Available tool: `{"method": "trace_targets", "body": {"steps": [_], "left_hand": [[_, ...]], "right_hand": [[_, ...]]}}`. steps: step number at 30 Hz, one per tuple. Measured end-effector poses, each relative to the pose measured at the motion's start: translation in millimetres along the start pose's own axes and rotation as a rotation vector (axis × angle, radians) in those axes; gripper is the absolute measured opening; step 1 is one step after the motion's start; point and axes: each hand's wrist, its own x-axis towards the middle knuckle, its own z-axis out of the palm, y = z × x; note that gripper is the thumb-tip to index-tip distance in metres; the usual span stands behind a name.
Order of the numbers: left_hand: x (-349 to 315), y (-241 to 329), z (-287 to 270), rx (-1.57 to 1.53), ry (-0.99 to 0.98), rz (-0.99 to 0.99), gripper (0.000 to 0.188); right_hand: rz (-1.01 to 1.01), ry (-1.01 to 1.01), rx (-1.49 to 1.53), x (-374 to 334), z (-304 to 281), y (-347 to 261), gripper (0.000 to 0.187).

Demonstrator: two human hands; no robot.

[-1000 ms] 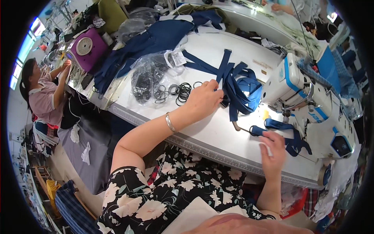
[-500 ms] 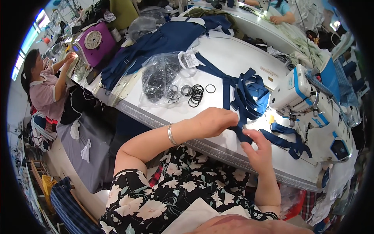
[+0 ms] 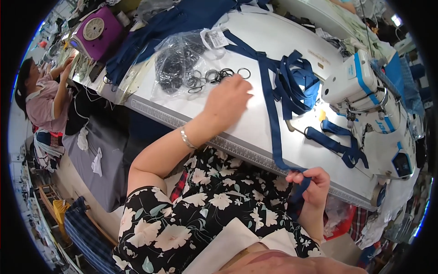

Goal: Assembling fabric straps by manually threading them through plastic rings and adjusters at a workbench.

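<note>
My left hand (image 3: 228,102) reaches over the table to the small pile of black rings (image 3: 223,74), its fingers bent down and closed at the pile's near edge. Whatever lies under those fingertips is hidden. Beside the hand, one loose ring (image 3: 244,73) rests apart from the others. At the table's front edge my right hand (image 3: 312,182) pinches a navy strap (image 3: 275,137). This strap runs up the tabletop toward a tangled bundle of navy straps (image 3: 296,86), and its end hangs below my fingers.
A clear plastic bag of black rings (image 3: 175,68) lies left of the pile. At right stands a white and blue sewing machine (image 3: 351,86), with a short navy strap piece (image 3: 335,141) before it. A ruler strip (image 3: 159,114) follows the table's front edge. A co-worker (image 3: 45,100) sits at far left.
My left hand has left the strap and moved up and left to the rings. My right hand has come down toward me, drawing the strap over the table's edge. The view has shifted somewhat.
</note>
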Motion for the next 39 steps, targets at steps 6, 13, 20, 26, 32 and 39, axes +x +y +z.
{"method": "trace_targets", "body": {"steps": [6, 13, 20, 26, 32, 39], "left_hand": [[-22, -21, -12, 0.23, -0.062, -0.042, 0.013], [-26, -27, -6, 0.323, -0.04, -0.02, 0.008], [-20, -15, -12, 0.209, 0.114, 0.005, 0.013], [-26, -14, -10, 0.094, 0.105, -0.005, 0.015], [-34, 29, 1, -0.702, -0.059, -0.44, 0.004], [-38, 80, 9, -1.423, -0.124, -0.716, 0.012]], "right_hand": [[-0.082, -0.073, 0.023, 8, -8, 15, 0.009], [-0.276, -0.195, -0.234, 22, -28, 24, 0.007], [-0.374, 0.059, -0.525, 25, -10, 16, 0.009], [-0.133, 0.158, -0.21, 32, -1, 17, 0.014], [-0.147, 0.312, -0.357, 59, 13, 23, 0.006], [-0.101, 0.004, -0.382, 64, 12, 38, 0.01]]}}
